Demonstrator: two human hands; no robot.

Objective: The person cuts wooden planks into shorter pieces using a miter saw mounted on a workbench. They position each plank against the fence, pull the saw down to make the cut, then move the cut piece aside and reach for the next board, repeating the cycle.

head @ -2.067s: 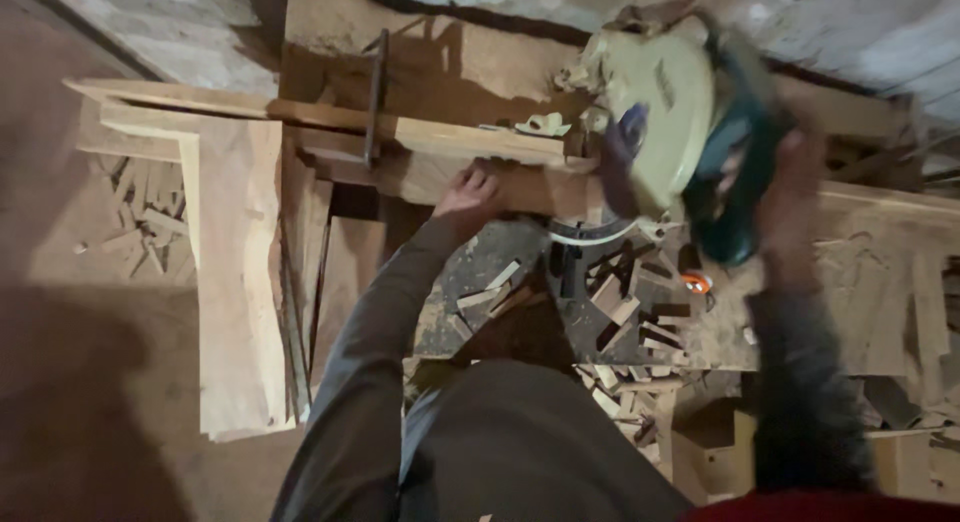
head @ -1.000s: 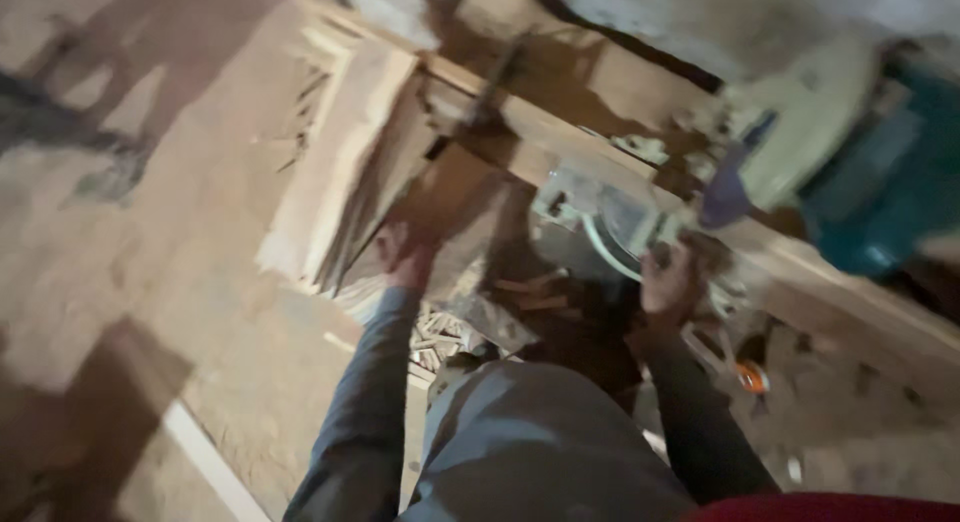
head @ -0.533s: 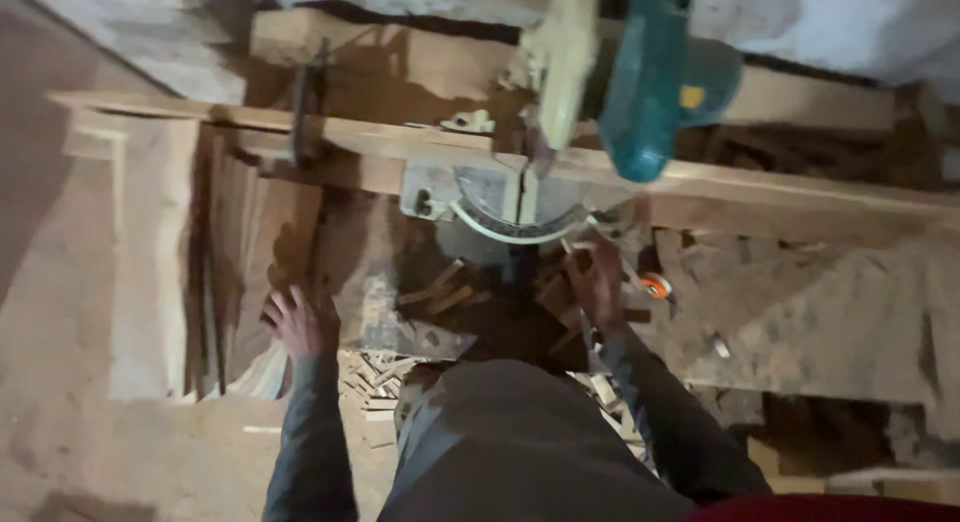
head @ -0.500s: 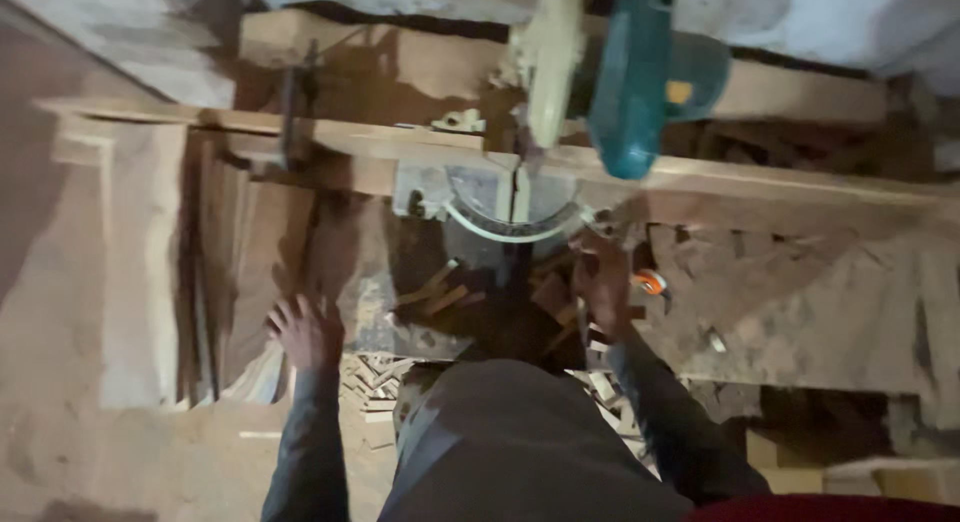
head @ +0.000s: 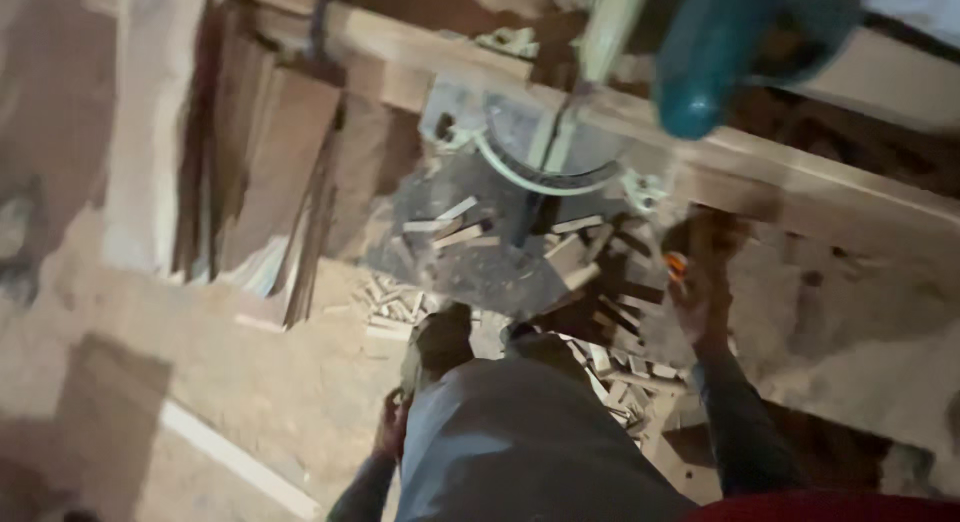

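Observation:
My right hand (head: 703, 282) reaches out over a heap of small wood offcuts (head: 600, 272), beside a small orange thing (head: 676, 265) on the bench. I see nothing in its grasp. My left hand (head: 391, 430) hangs low beside my grey trouser leg (head: 520, 442), half hidden by it, and blur hides its fingers. Ahead stands a mitre saw with a grey round base (head: 520, 172) and a teal motor housing (head: 720, 52) raised above a long wooden batten (head: 800, 172) that lies across the saw.
Boards and planks (head: 270, 172) lean in a stack at the left. More offcuts (head: 395, 302) litter the sawdust-covered floor near my shoe (head: 440, 342). A pale strip of wood (head: 235, 457) lies on the floor at lower left.
My left hand has dropped from out in front, fingers spread, down to my leg. The view has closed in on the saw base; my right hand stays by the offcuts.

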